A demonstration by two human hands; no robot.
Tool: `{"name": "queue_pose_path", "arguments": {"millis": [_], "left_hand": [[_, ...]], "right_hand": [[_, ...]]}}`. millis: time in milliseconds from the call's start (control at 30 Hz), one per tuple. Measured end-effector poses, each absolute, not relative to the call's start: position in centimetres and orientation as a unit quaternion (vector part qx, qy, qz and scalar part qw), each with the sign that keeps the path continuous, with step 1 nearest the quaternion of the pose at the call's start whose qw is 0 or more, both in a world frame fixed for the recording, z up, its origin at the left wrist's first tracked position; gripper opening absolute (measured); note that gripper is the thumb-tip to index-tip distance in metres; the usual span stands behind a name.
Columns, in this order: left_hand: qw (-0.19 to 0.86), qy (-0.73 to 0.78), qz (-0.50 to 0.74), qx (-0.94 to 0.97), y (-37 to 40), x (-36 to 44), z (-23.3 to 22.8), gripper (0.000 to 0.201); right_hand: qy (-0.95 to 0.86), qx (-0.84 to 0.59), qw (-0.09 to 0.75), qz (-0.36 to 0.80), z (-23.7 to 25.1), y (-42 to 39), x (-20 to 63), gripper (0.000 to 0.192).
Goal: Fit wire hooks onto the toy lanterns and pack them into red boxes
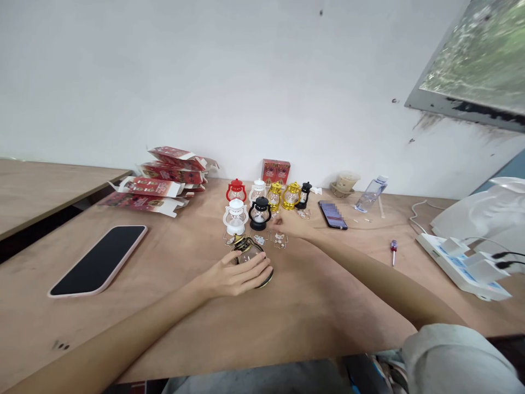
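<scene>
Bronze lantern (251,253) lies tipped under my left grip (238,273), clasped; right grip (287,223) near tiny parts (279,238), closure unclear; I'd steady it first.

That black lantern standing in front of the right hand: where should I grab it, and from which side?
Probably by the loop handle on top of the black lantern, coming straight down. It stands upright, with the white lantern close beside it and more lanterns behind, so the sides are crowded; the right hand is already beside it.
</scene>
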State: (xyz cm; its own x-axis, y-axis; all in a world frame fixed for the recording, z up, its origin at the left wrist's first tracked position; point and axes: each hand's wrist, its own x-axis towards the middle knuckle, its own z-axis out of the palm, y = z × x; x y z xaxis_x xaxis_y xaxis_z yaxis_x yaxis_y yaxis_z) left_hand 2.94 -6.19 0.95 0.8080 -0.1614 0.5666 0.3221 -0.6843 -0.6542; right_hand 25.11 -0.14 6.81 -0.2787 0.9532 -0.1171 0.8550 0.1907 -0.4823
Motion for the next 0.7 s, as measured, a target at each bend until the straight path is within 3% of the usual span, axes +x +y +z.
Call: {"name": "queue_pose_path", "arguments": {"millis": [167, 267, 467, 600, 700], "left_hand": [[0.36, 0.043, -0.338, -0.869, -6.4, 3.4, 1.4, 0.024], [0.318, 0.084, -0.339, -0.882, -6.5, 3.7, 1.4, 0.021], [0.311, 0.029, -0.287, -0.906, -6.6, 3.5, 1.8, 0.034], [0.296, 0.015, -0.284, -0.912, -6.2, 3.5, 1.1, 0.027], [0.273, -0.005, -0.291, -0.917, -5.8, 3.8, 0.4, 0.022]], "right_hand": [[-0.698, -0.374, 0.225, 0.567, 6.7, -3.7, 23.9, 0.051], [-0.704, -0.282, 0.228, 0.61, 6.3, -5.5, 23.7, 0.06], [-0.713, -0.376, 0.343, 0.483, 7.4, -3.9, 27.6, 0.047], [-0.684, -0.48, 0.452, 0.312, 7.4, -0.4, 30.7, 0.046], [-0.686, -0.51, 0.469, 0.224, 6.2, 1.6, 31.4, 0.046]]}}
